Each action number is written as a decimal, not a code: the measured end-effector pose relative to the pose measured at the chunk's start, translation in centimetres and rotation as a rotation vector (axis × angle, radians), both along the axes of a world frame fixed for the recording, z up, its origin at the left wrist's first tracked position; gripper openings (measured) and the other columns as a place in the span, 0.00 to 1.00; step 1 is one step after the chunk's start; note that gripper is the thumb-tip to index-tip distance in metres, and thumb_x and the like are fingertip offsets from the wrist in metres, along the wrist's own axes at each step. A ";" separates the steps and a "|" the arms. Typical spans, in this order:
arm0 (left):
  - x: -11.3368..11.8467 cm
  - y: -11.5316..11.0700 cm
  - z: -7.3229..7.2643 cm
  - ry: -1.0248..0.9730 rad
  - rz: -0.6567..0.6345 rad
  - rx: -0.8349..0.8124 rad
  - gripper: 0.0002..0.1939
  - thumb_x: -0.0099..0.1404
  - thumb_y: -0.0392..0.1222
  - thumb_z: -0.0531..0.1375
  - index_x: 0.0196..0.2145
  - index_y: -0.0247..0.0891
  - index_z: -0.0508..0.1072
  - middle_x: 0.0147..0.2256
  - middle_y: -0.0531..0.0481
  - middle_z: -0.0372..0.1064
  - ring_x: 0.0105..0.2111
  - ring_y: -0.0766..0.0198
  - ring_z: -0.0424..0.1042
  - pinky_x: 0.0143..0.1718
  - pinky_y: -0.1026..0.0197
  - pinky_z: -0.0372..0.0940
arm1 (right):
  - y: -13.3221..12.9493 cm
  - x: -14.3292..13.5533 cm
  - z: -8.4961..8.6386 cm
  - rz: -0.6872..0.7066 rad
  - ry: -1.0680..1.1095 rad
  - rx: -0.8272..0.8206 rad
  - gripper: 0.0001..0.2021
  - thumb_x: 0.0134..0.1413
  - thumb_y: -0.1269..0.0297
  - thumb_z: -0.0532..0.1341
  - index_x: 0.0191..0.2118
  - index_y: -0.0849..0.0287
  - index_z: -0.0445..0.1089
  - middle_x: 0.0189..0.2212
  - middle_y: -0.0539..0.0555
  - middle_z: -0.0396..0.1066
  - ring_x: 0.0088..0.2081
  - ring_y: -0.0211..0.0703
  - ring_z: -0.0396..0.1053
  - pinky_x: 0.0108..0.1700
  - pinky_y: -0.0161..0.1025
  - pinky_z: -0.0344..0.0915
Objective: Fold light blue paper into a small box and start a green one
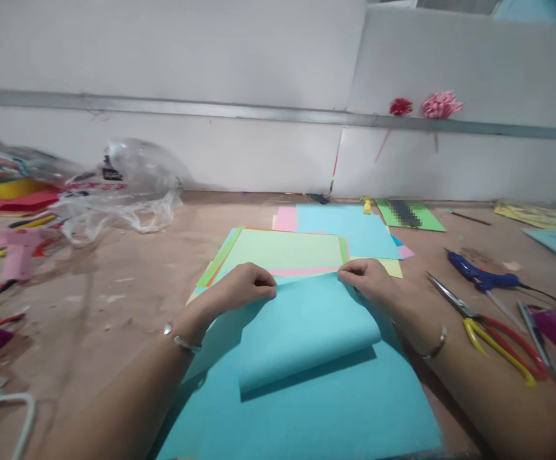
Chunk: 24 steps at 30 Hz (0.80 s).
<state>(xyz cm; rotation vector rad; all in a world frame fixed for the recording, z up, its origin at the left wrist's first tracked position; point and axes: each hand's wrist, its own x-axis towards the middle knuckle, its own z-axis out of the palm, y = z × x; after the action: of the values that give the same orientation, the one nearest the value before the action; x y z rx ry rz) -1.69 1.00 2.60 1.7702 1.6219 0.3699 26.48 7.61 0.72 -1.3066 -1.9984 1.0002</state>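
Observation:
Both of my hands pinch the far edge of a blue sheet of paper [301,326], which curls over in a loose bend toward me. At its upper left corner is my left hand [247,285], fingers closed on the edge. My right hand [369,281] grips the upper right corner the same way. Beneath the bent sheet lies a larger blue sheet [335,415], flat on the table. Just beyond my hands rests a stack of coloured paper with a pale green sheet [282,249] on top.
Right of my arm lie scissors [486,332] with red and yellow handles and a blue glue gun [482,271]. At the left are a pink glue gun [19,249], a clear plastic bag [124,185] and yellow tape [7,188]. Paper flowers [441,105] stand against the back wall.

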 end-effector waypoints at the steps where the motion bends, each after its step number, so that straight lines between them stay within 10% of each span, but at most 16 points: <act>1: 0.1 0.0 -0.1 0.014 0.000 0.002 0.17 0.51 0.53 0.58 0.27 0.35 0.76 0.23 0.53 0.64 0.26 0.64 0.61 0.28 0.64 0.53 | -0.1 -0.1 0.0 0.002 -0.024 0.005 0.12 0.45 0.60 0.58 0.27 0.62 0.76 0.26 0.53 0.73 0.30 0.41 0.68 0.31 0.35 0.61; 8: 0.9 0.1 -0.9 0.085 -0.027 0.036 0.17 0.53 0.50 0.54 0.28 0.36 0.76 0.26 0.50 0.71 0.30 0.59 0.68 0.32 0.62 0.58 | 2.0 1.2 1.2 0.047 -0.248 -0.002 0.07 0.44 0.62 0.63 0.24 0.59 0.75 0.21 0.49 0.72 0.27 0.38 0.68 0.30 0.33 0.61; 15: 1.3 0.3 -2.0 0.138 -0.101 0.185 0.15 0.56 0.47 0.53 0.30 0.39 0.78 0.31 0.48 0.74 0.32 0.59 0.71 0.36 0.61 0.61 | 12.3 9.6 4.7 -0.469 -0.486 0.139 0.14 0.58 0.56 0.61 0.43 0.62 0.73 0.40 0.58 0.74 0.41 0.46 0.71 0.42 0.40 0.65; 24: 0.3 0.5 -3.5 0.135 -0.031 0.221 0.15 0.61 0.45 0.55 0.39 0.42 0.79 0.35 0.48 0.77 0.34 0.58 0.73 0.37 0.60 0.65 | 21.3 12.7 2.0 -0.675 -0.700 0.088 0.18 0.62 0.58 0.61 0.53 0.62 0.67 0.50 0.59 0.69 0.47 0.47 0.70 0.47 0.49 0.70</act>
<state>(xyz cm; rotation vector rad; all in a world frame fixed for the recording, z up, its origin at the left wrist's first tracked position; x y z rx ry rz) -1.43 1.47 -0.87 2.0215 1.6988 0.4375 39.21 28.93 2.75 -2.2718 -1.7582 0.1305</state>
